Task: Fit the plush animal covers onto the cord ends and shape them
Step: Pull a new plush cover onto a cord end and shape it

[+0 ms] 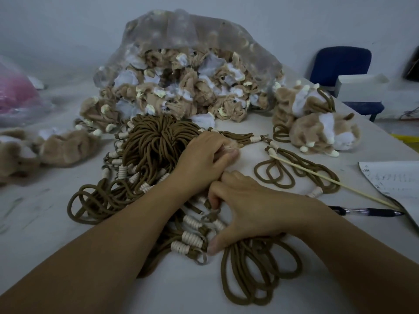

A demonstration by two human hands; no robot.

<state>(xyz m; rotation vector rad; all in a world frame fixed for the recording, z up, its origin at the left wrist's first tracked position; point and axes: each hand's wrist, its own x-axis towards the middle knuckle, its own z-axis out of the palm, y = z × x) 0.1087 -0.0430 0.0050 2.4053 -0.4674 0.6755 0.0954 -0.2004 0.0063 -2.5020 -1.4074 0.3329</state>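
A heap of brown cords (pixel 154 146) with cream coiled ends lies in the middle of the table. My left hand (pixel 204 155) is curled over the heap's right side, pinching a tuft of tan plush at its fingertips. Nearer to me, my right hand (pixel 249 207) grips a cord end among the cream coils (pixel 190 236), its thumb pressed down by the loops. A clear bag (pixel 181 71) spills tan and white plush covers behind the heap. Two fitted plush animals (pixel 317 123) lie at the right.
A thin wooden stick (pixel 328 180) lies slanted over loose cord loops at the right, with a pen (pixel 367 210) and a paper sheet (pixel 394 177) beyond it. More plush pieces (pixel 56 146) sit at the left, a pink bag (pixel 15 94) far left, a blue chair (pixel 340 64) behind.
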